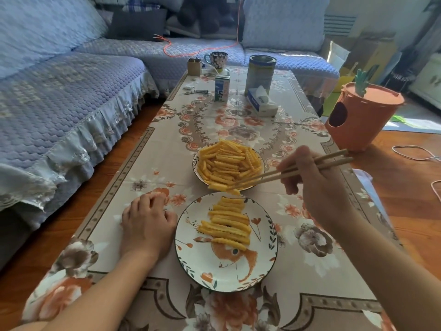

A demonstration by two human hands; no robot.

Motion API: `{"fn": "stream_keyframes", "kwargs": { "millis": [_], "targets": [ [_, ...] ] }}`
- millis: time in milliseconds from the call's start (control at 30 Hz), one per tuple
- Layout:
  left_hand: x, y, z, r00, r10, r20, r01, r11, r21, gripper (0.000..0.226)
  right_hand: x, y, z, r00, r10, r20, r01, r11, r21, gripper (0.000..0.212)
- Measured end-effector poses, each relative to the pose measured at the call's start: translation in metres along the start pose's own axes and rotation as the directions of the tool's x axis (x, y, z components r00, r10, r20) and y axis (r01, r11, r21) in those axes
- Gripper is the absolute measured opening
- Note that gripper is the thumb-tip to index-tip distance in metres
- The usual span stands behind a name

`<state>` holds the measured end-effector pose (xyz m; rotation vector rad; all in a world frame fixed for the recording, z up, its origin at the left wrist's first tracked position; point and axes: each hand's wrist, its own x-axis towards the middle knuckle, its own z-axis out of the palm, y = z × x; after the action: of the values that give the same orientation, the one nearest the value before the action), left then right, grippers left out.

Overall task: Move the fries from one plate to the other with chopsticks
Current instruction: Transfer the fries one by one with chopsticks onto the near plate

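Observation:
Two patterned plates stand on the table. The far plate [196, 161] holds a big heap of crinkle fries [226, 163]. On the near plate [260, 263] lie several fries in a neat stack [226, 225]. My right hand [315, 187] grips wooden chopsticks [300, 170], whose tips pinch one fry [223, 187] over the gap between the plates, just above the near plate's far rim. My left hand [146, 223] rests on the tablecloth left of the near plate, fingers loosely curled, holding nothing.
Further back on the floral tablecloth [238, 120] stand a milk carton [222, 88], a tall tin [260, 74], a tissue pack [261, 101], a mug [218, 59] and a small box [194, 66]. An orange carrot-shaped bin [360, 118] stands to the right; a blue sofa [59, 96] runs along the left.

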<state>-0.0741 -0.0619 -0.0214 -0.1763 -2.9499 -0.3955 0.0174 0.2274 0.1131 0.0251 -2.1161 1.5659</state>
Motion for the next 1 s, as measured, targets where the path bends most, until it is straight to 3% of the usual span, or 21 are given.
{"fn": "stream_keyframes", "kwargs": {
  "millis": [267, 500, 633, 867, 1000],
  "targets": [
    [-0.001, 0.001, -0.001, 1.0, -0.008, -0.004, 0.008, 1.0, -0.005, 0.04, -0.027, 0.006, -0.004, 0.99, 0.089, 0.111, -0.078, 0.992, -0.097, 0.045],
    [-0.002, 0.002, -0.002, 1.0, 0.011, -0.021, -0.011, 1.0, -0.004, 0.046, -0.005, 0.007, -0.014, 0.996, 0.049, -0.081, -0.053, 0.998, -0.045, 0.038],
    [-0.001, 0.0, -0.001, 0.999, 0.014, -0.029, -0.014, 1.0, -0.002, 0.042, 0.02, 0.027, -0.006, 0.999, -0.021, -0.05, 0.012, 0.983, -0.184, 0.033],
    [0.0, 0.001, 0.001, 0.999, 0.027, -0.039, -0.027, 1.0, -0.002, 0.044, 0.045, 0.042, 0.026, 0.998, -0.067, 0.016, 0.069, 0.972, -0.223, 0.037],
    [0.0, -0.001, 0.001, 0.999, 0.019, -0.04, -0.019, 1.0, -0.013, 0.04, 0.052, 0.045, 0.032, 0.999, -0.022, 0.027, 0.028, 0.973, -0.23, 0.039]
  ]
}}
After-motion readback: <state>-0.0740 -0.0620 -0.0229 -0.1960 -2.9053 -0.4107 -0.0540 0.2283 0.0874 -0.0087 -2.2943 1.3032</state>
